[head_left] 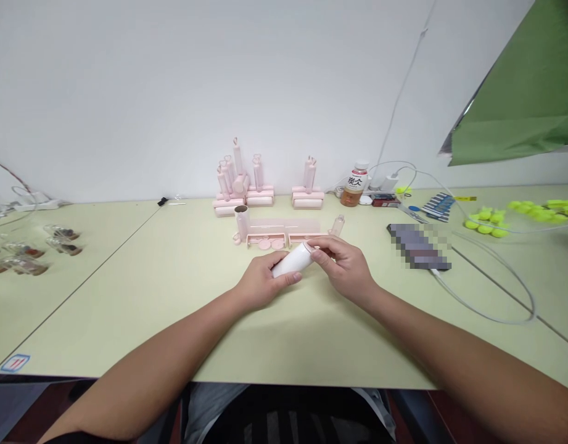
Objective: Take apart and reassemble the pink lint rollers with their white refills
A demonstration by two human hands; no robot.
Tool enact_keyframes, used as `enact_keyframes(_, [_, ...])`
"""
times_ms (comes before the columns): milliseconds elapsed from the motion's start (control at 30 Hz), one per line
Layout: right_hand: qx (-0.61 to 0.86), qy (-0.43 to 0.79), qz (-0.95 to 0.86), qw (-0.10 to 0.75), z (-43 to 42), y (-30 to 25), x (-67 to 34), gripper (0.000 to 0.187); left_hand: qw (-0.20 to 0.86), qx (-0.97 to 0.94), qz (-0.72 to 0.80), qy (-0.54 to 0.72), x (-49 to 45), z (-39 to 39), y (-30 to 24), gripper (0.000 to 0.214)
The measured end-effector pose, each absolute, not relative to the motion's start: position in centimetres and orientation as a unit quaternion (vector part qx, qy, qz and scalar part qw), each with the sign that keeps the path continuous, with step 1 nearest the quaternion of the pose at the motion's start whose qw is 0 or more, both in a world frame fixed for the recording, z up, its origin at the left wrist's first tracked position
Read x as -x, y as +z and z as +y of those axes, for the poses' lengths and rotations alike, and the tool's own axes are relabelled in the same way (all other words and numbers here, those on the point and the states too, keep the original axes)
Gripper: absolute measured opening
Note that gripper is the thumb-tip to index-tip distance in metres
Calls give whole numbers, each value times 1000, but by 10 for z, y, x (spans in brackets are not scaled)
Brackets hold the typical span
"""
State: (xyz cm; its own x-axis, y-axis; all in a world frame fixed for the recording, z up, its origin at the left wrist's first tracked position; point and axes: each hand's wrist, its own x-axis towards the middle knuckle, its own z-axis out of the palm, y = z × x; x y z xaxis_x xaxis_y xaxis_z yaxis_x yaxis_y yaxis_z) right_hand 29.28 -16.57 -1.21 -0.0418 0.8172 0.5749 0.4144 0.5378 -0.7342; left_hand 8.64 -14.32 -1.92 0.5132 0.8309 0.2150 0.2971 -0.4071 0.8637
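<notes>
A white lint roll (pixel 292 259) lies tilted between my hands above the table. My left hand (pixel 260 279) is closed around its lower left end, the thumb along the near side. At the upper right end, my right hand (pixel 343 265) pinches the rim between thumb and fingers; the fingertips partly hide that end. Just beyond are pale pink lint roller parts: two frames (pixel 266 238), small round discs (pixel 271 245), a long translucent cover (pixel 284 226), and a clear pinkish handle (pixel 338 225). Beside them a pink roll with a dark hollow core (pixel 242 222) stands upright.
Along the wall stand several pink lint rollers (pixel 308 196), handles up. To the right are a pill bottle (pixel 355 185), a phone (pixel 417 246) on a white cable (pixel 478 316), and yellow-green pieces (pixel 487 222). Bagged small items (pixel 24 258) lie far left.
</notes>
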Motion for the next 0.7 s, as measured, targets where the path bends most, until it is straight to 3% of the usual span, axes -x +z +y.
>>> enact_keyframes(167, [424,188,-694,551,-166,-13,-294,26,399,-766,374,337,-87,-143,-19,46])
enact_keyframes(367, [394,201,-637,632,-166,-20,-293,58,410,-741,392,360,-86,-141,-18,44])
enact_keyframes(433, [394,178,-653,622,-168,-19,-292,56,409,-738,393,364,-85,-140,-19,43])
enact_keyframes(567, [384,188,-762,487,-171,-12,-292,37,405,-741,387,370,-85,-139,-20,44])
enact_keyframes(700, [487,164,-702,494,-164,-4,-302,30,429,-713,386,398,-87,-138,-23,46])
